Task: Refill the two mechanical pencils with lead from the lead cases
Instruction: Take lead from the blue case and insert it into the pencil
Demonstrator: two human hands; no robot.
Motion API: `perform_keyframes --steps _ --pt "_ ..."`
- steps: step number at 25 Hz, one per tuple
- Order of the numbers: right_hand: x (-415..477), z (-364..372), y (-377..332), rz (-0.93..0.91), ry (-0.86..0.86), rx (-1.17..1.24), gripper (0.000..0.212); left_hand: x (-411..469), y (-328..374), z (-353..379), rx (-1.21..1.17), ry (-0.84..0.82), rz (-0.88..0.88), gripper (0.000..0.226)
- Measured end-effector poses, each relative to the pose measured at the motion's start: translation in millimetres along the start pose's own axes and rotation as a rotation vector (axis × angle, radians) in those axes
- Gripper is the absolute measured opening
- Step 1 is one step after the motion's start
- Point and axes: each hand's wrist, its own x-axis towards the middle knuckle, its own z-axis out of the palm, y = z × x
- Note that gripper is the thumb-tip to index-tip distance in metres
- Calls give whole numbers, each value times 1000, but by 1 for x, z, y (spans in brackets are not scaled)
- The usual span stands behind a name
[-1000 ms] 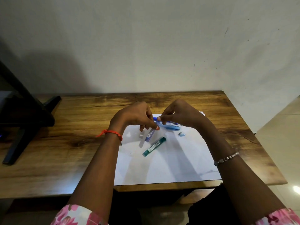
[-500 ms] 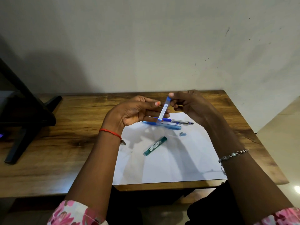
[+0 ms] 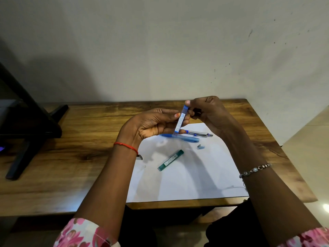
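Head view: left hand [image 3: 151, 125] grips a blue lead case [image 3: 180, 122] upright above the table's far edge; right hand [image 3: 208, 111] pinches its cap [image 3: 185, 108]. Uncapping seems next, needing a gentle pull.

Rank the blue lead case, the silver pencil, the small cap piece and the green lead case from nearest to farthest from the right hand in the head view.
1. Blue lead case: pinched at its top by the right hand.
2. Silver pencil: just below, on the paper.
3. Small cap piece: lower on the paper.
4. Green lead case: farthest, down-left.
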Motion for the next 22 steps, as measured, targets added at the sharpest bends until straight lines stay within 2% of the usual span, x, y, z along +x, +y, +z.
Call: perform_keyframes --steps 4,9,15,19,22 --pt "0 1 0 -14 20 -17 39 -1 0 0 -5 9 -14 46" --pt "3 -9 -6 46 121 130 27 -1 0 0 -24 29 -40 44" --pt "-1 -9 -8 362 -40 223 23 -1 1 -5 54 57 -50 41" --pt "-2 -17 -6 397 -197 86 20 -2 3 -5 103 82 -94 40" --pt "-3 -20 -5 453 -177 101 17 -4 5 -7 134 111 -121 37"
